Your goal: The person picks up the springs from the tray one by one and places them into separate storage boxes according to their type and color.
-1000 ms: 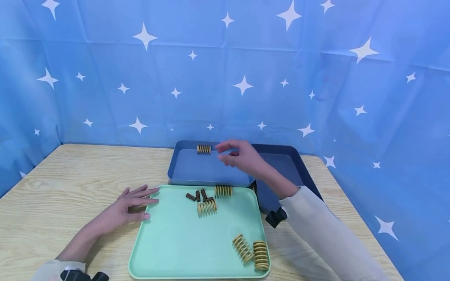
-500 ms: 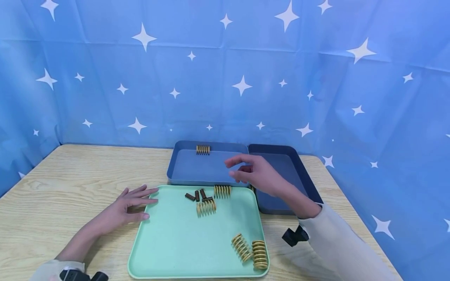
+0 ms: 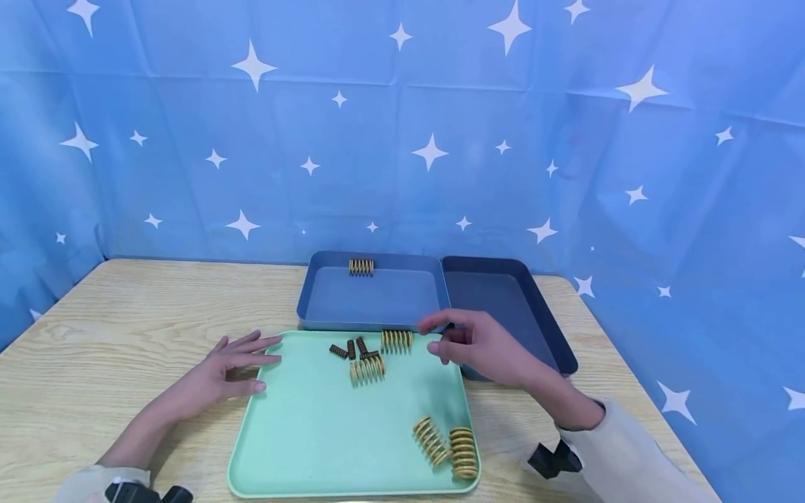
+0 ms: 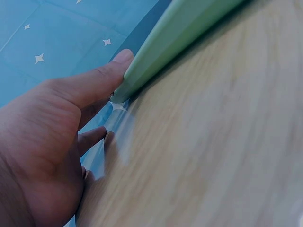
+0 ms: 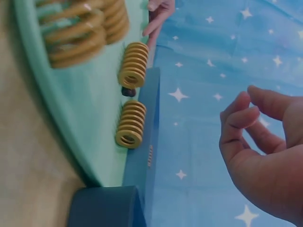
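Note:
My left hand [image 3: 216, 377] rests with spread, relaxed fingers at the left rim of the mint-green tray [image 3: 314, 433]; in the left wrist view its thumb [image 4: 106, 73] lies along that rim. My right hand [image 3: 490, 349] hovers by the tray's back right corner, fingers loosely bent and holding nothing. Nearest to it is a yellow coil spring [image 3: 396, 341] at the tray's back edge. Another yellow spring [image 3: 367, 371] lies beside several small dark springs [image 3: 351, 349]. Two more, a tilted spring [image 3: 431, 441] and an upright-looking spring [image 3: 463, 453], occupy the front right corner.
Behind the green tray stands a blue tray [image 3: 377, 300] with one yellow spring [image 3: 361, 267] near its back wall. A dark navy tray [image 3: 503, 300] adjoins it on the right. All are on a wooden table [image 3: 157, 300] before a starry blue curtain [image 3: 352, 181].
My right hand has drawn back from above the blue tray, towards me and to the right, down near the green tray's corner. The left hand and the springs have stayed put.

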{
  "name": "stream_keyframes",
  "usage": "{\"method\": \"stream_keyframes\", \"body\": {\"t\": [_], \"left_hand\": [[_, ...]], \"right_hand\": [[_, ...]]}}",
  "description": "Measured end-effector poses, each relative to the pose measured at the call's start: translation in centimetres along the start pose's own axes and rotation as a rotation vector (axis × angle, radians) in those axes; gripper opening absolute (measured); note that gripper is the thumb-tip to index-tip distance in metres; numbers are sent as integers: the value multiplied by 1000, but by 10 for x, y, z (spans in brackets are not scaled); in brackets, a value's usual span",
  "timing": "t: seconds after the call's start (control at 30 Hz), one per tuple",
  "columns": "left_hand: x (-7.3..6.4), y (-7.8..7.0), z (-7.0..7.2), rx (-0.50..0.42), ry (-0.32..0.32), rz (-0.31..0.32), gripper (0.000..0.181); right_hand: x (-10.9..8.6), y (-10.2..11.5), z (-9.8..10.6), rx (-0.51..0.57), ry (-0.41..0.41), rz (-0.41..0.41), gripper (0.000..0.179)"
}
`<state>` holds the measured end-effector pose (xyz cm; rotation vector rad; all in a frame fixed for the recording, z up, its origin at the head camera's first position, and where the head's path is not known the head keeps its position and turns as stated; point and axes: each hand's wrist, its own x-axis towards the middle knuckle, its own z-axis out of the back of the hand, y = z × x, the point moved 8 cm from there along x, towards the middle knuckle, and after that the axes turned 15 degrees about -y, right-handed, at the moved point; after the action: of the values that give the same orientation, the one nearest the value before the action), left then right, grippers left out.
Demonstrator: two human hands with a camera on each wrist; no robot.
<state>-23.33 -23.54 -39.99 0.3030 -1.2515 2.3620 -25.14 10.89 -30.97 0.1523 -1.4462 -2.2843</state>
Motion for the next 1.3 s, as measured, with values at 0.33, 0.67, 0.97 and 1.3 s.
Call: {"method": "stream_keyframes", "body": {"t": [0.33,0.67,0.97,1.3], "left_hand": [[0,0,0,3,-2,-2,44],[0,-3,2,-3,-5,-14,43],[0,-3,-1,-3,3,-18,43],[-2,-5,0,3,-7,-17,43]], "right_hand": [[-29,-20,-3,29,66,-45,27],[-52,-37,-8,191,162,-52,30],[-68,-55,-13,259,265,-86,28],[-75,-69,-19,386,420,-29,31]]}}
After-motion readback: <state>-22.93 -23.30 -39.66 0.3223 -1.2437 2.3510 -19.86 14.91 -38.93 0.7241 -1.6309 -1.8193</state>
